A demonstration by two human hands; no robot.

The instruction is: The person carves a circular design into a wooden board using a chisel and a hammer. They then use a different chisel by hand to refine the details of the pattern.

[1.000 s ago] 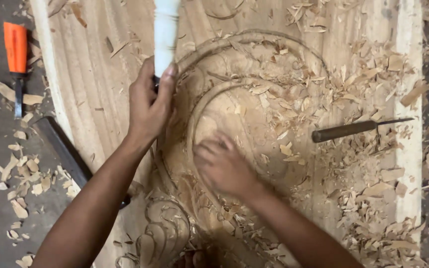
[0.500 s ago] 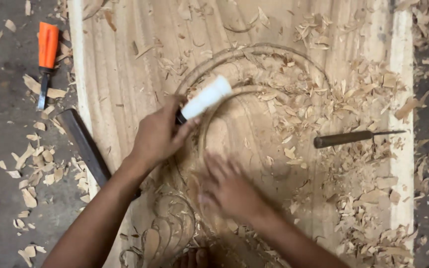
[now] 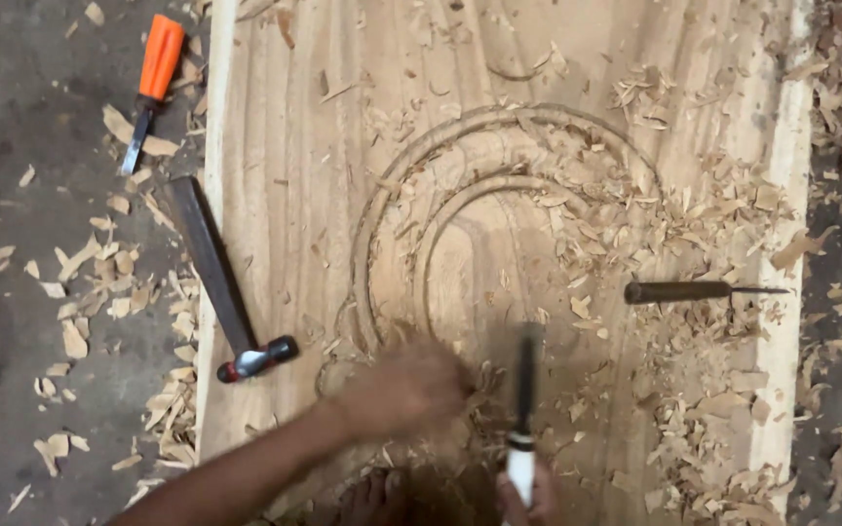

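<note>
Grey concrete floor (image 3: pixel 12 321) strewn with wood chips (image 3: pixel 99 292) runs down the left, well out from the hands. Up there lies a chisel with an orange handle (image 3: pixel 153 88), and nearer, a dark flat tool with a red-and-black end (image 3: pixel 221 282) rests along the edge of the big pale plank (image 3: pixel 285 146), just left of and above the left hand.

That left hand (image 3: pixel 406 385) is blurred, palm down on the plank among the shavings (whether its fingers are spread or curled I cannot tell), right under the carved double ring (image 3: pixel 499 185).

Just to its right stands a carving tool (image 3: pixel 523 409), dark blade pointing up toward the ring, white handle at the bottom. The right hand (image 3: pixel 523 497) shows only as fingers at the frame's lower edge, closed around that white handle. The tool looks stiff and fairly light, steel above and a smooth handle below that could slip in a dusty grip; the handle is the place to hold, well clear of the sharp end.

Further right, apart from both hands, a second dark-handled chisel (image 3: pixel 699 290) lies crosswise on the plank, thick curls of shavings (image 3: pixel 723 205) all round it.
</note>
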